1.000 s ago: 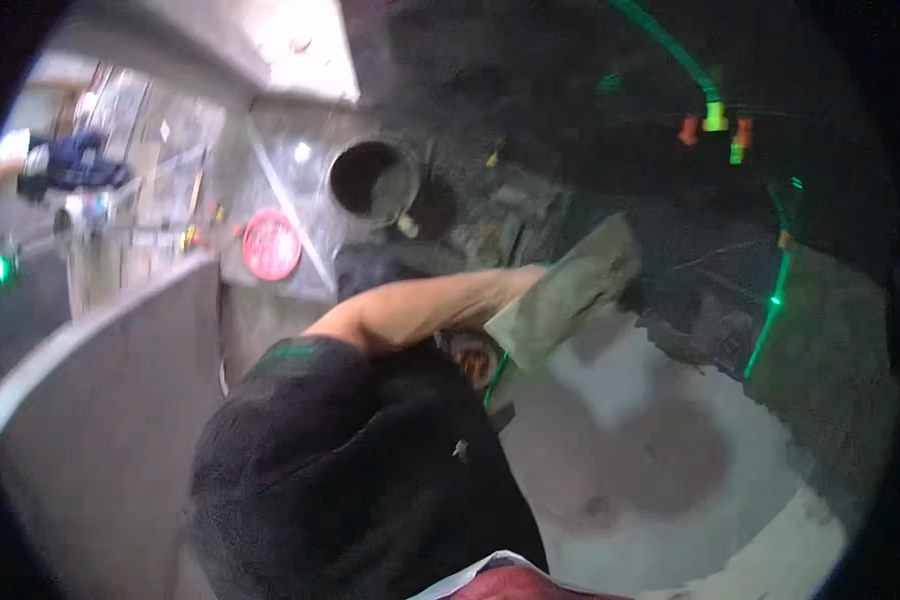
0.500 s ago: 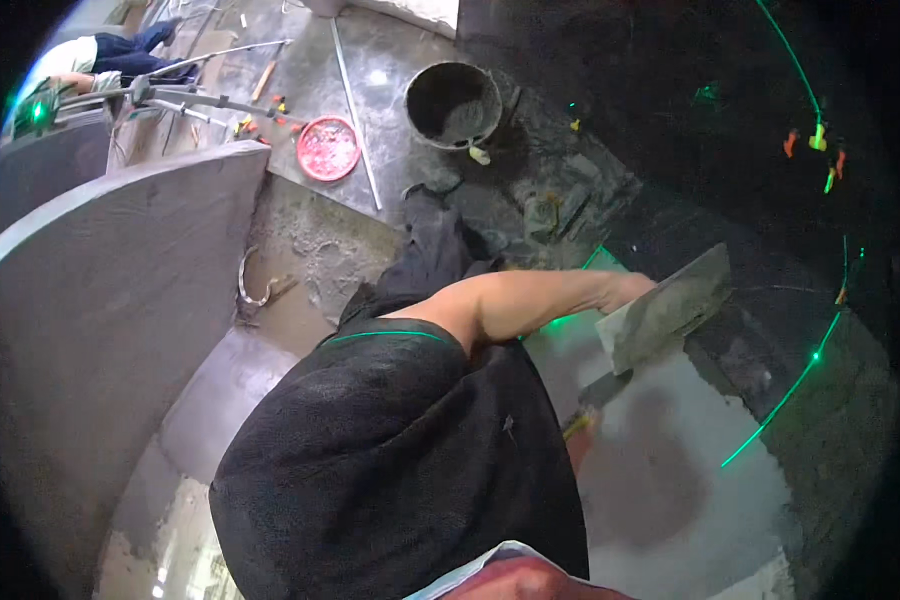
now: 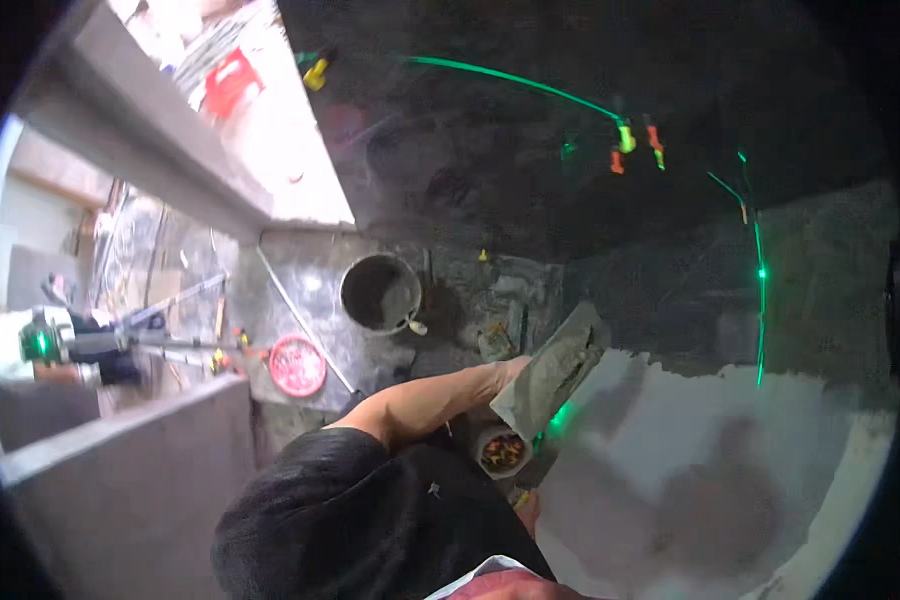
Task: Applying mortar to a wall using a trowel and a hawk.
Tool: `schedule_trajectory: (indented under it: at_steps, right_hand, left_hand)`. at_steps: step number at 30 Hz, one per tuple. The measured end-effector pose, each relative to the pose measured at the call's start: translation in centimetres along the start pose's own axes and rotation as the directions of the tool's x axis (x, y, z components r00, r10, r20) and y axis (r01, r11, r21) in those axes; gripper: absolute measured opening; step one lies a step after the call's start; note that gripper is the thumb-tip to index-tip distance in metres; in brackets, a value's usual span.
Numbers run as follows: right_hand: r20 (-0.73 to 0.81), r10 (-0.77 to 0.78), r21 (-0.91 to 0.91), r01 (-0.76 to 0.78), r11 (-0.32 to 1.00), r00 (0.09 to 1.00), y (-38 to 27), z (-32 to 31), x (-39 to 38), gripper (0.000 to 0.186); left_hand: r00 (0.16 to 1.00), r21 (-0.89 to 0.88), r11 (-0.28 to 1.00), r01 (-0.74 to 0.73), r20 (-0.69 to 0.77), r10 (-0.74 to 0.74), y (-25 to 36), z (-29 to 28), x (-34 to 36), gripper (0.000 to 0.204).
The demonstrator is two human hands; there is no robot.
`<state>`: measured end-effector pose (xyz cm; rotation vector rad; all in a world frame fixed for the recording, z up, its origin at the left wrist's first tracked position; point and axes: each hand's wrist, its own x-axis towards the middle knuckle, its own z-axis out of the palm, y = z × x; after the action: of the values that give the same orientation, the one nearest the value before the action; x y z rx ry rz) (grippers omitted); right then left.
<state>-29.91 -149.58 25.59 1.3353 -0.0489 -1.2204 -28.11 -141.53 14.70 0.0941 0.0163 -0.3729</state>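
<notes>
My left hand is closed on a broad, mortar-coated trowel, held tilted over the edge of a pale grey coated surface. My right hand shows partly past my dark shirt, closed on a small yellow-handled tool; the tool's other end is hidden. A small bucket of orange and dark pieces stands just below the trowel. Green laser light falls beside the trowel.
A black bucket, red basin and long straightedge lie beyond my arm. A low curved wall is at left, with a co-worker and laser tripod behind it. Laser lines and small clips mark the dark wall.
The view has shifted, showing more of the upper wall and opening. Since half a second ago the trowel sits further left in the picture, and the small bucket has come back into sight.
</notes>
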Motion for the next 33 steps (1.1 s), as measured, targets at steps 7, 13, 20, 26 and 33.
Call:
schedule_trajectory:
  at_steps: [7, 13, 20, 26, 33]
  right_hand:
    - [0.304, -0.002, 0.147, -0.045, 0.988, 0.953, -3.3, -3.4, 3.9, 0.045]
    - [0.52, 0.103, 0.083, -0.17, 0.982, 0.848, -5.0, -4.2, 9.1, 0.047]
    - [0.637, 0.0, 0.234, -0.194, 0.953, 0.771, -6.5, 4.5, 21.8, 0.047]
    - [-0.467, -0.335, 0.876, 0.377, -0.3, 0.819, -6.1, 32.0, 31.3, 0.039]
    - [-0.688, 0.685, 0.14, 0.969, -0.202, 0.242, 22.9, 17.3, 14.7, 0.03]
  left_hand:
    - [0.971, 0.056, 0.99, 0.131, 0.194, -0.139, 1.4, 2.2, -1.2, 0.046]
    - [0.973, 0.746, 0.632, 0.211, -0.225, -0.059, -1.0, 5.5, 2.1, 0.039]
    - [0.957, -0.061, 0.955, 0.29, 0.023, -0.29, -4.4, 2.8, 6.5, 0.04]
    - [0.947, 0.065, 0.962, 0.264, 0.169, -0.271, -1.8, 9.6, 8.9, 0.038]
    - [0.976, 0.741, 0.653, -0.16, 0.018, 0.218, 0.9, 13.7, 12.5, 0.049]
